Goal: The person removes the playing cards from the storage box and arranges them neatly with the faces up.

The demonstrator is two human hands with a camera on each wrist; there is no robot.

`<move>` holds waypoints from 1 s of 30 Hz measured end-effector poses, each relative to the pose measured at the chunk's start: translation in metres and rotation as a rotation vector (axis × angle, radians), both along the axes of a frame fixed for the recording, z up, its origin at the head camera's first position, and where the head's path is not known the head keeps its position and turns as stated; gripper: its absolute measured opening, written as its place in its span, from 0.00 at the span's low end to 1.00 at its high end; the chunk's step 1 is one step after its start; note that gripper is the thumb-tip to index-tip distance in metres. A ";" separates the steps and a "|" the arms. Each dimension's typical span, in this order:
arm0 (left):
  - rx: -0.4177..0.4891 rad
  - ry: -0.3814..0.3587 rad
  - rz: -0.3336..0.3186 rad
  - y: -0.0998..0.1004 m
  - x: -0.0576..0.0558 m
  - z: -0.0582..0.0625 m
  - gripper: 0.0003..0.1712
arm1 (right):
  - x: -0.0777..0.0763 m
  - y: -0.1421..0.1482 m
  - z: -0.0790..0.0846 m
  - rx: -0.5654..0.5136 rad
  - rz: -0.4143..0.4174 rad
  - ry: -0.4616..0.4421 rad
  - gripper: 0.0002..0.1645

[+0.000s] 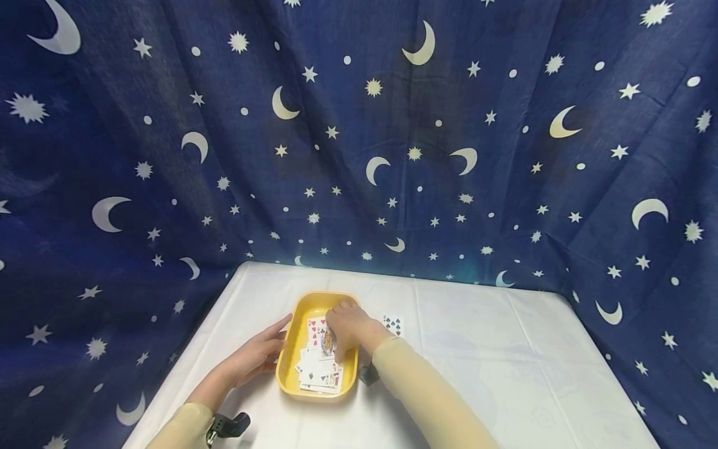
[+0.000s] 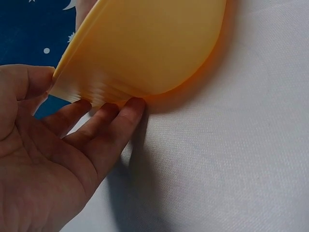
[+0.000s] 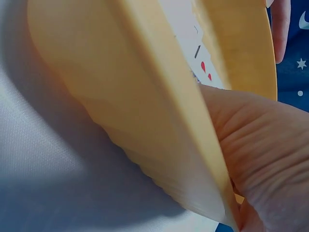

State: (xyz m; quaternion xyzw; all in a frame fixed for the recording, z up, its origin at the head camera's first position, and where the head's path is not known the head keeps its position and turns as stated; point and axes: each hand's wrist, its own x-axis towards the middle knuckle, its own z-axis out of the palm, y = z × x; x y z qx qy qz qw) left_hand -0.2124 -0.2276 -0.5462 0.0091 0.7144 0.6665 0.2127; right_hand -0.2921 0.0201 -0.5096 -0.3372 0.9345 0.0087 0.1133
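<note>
A yellow plastic tub (image 1: 315, 397) with rounded corners stands on the white-covered table. Inside it lies a loose pile of playing cards (image 1: 318, 373), face up, with hearts, spades and a picture card showing. My left hand (image 1: 257, 357) rests against the tub's left side, its fingers (image 2: 126, 116) extended along the ribbed outer wall in the left wrist view. Reaching over the right rim, my right hand (image 1: 349, 324) is down in the tub at the cards. Its fingertips are hidden, so whether they pinch a card is unclear.
Another playing card (image 1: 394, 325), a spade, lies on the table (image 1: 477, 362) just right of the tub, partly behind the right forearm. A dark blue curtain (image 1: 359, 125) with moons and stars hangs behind the table and along its sides.
</note>
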 end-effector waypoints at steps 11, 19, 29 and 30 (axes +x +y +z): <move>-0.005 -0.015 0.014 0.000 0.001 -0.001 0.40 | -0.002 0.001 -0.003 -0.031 0.033 0.009 0.37; 0.011 -0.013 0.008 0.000 0.000 -0.003 0.40 | -0.002 0.010 0.009 -0.119 0.075 -0.002 0.45; -0.033 -0.002 0.025 0.002 0.001 0.003 0.39 | -0.003 0.040 0.039 -0.252 0.030 0.001 0.50; -0.041 -0.001 0.030 0.003 0.002 0.003 0.39 | -0.004 0.044 0.041 -0.261 0.029 0.009 0.50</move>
